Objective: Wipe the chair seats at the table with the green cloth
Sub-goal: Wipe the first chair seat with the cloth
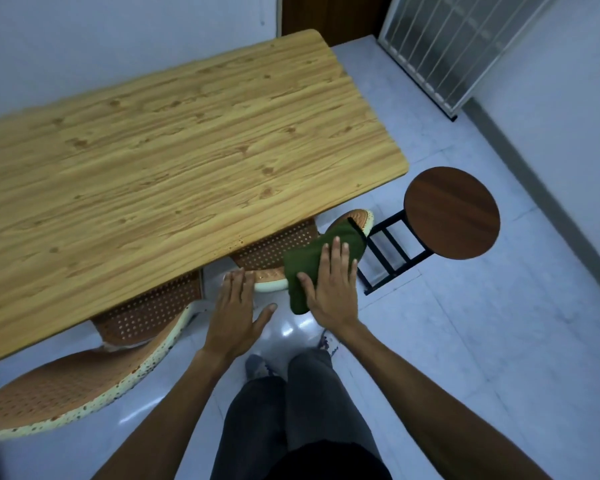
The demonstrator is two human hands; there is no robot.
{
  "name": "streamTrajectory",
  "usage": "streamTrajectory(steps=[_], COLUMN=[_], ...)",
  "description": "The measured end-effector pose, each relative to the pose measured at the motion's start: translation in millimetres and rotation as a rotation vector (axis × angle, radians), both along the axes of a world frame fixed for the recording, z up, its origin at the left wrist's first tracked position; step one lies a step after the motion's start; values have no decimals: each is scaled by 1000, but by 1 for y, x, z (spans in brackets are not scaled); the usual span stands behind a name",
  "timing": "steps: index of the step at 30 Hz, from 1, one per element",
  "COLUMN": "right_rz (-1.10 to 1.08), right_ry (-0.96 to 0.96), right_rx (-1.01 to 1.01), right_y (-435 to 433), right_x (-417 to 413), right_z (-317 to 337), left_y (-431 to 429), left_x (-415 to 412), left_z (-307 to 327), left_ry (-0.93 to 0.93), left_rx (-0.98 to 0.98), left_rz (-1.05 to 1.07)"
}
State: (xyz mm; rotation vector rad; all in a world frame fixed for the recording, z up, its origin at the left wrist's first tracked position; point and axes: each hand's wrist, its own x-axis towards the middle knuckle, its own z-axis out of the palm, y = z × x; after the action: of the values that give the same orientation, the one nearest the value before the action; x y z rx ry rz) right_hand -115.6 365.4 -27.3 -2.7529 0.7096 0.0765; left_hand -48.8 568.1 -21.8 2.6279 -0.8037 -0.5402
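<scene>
1. Table (174, 157): a light wood-grain top with rounded corners; it fills the upper left of the view and overhangs the chairs tucked beneath its near edge.
2. Right-hand chair (274, 249): an orange perforated seat with a pale rim, partly hidden under the table edge; its curved back rim shows at the upper right, just beside the stool.
3. Green cloth (309, 263): a folded dark green cloth lying on the near right part of that chair, with its lower end hanging past the pale rim.
4. Right hand (329, 289): palm down, fingers spread flat on the cloth and pressing it against the chair; the thumb lies along the cloth's left edge.
5. Left hand (238, 306): open, with fingers together and extended; the fingertips rest on or just at the pale front rim of the same chair, and the thumb is held out to the side. It holds nothing.
6. Second chair (146, 311): same orange perforated type, at lower left, its seat partly under the table and its back nearest the camera.
7. Stool (451, 213): a round dark-brown seat on a black frame, standing on the pale tiled floor (482, 341) off the table's right corner.
</scene>
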Motion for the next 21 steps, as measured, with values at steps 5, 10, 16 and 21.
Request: streamTrajectory(steps=[5,10,16,21], right_rz=[74,124,293,57], right_ry=[14,116,295,386], right_rx=[-1,23,138,770], right_y=[-54,-101,-169,-216], right_x=[9,40,90,129], right_z=[-2,-1,-2,-5], left_y=[-28,-45,-54,-57], left_x=[-4,-6,-7,-6], left_z=[5,6,3,0], left_ry=[17,65,66,81], left_rx=[46,67,102,144], left_rz=[167,319,367,389])
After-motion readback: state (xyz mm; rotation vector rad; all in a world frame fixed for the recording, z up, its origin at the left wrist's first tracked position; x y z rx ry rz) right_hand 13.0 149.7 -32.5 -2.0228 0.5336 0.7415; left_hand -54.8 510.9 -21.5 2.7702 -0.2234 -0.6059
